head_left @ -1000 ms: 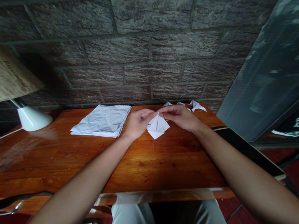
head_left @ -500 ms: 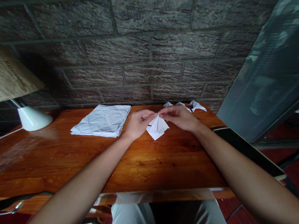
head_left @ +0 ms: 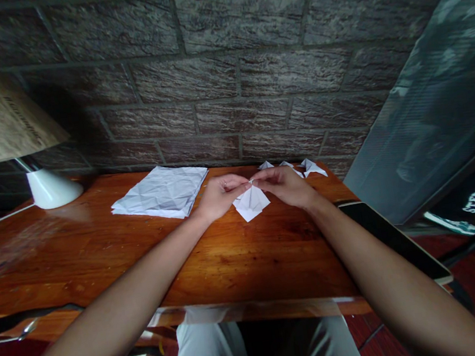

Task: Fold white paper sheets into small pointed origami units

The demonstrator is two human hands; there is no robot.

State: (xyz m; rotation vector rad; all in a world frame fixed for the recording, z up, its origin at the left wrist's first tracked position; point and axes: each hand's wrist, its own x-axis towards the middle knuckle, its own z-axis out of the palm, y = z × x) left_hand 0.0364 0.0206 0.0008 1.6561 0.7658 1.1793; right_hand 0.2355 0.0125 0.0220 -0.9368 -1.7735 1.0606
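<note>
Between my hands is a small folded piece of white paper (head_left: 251, 204), its lower corner pointing toward me over the wooden table (head_left: 250, 259). My left hand (head_left: 223, 195) pinches its top edge from the left. From the right, my right hand (head_left: 284, 186) pinches the same top edge, the fingertips of both hands nearly meeting. Part of the paper's upper end is hidden behind the thumbs. Beyond my right hand, by the wall, stand folded white paper pieces; the rightmost folded piece (head_left: 313, 168) shows best.
A stack of creased white paper sheets (head_left: 162, 193) lies left of my hands. Further left stands a lamp (head_left: 55, 187) with a printed shade. A dark flat tablet-like panel (head_left: 389, 238) lies under my right forearm. The brick wall (head_left: 213, 74) rises behind the table.
The folded paper's raised middle crease now looks flatter and wider. Both hands stay in nearly the same place. At the far right, a dark item with white lettering has come into view.
</note>
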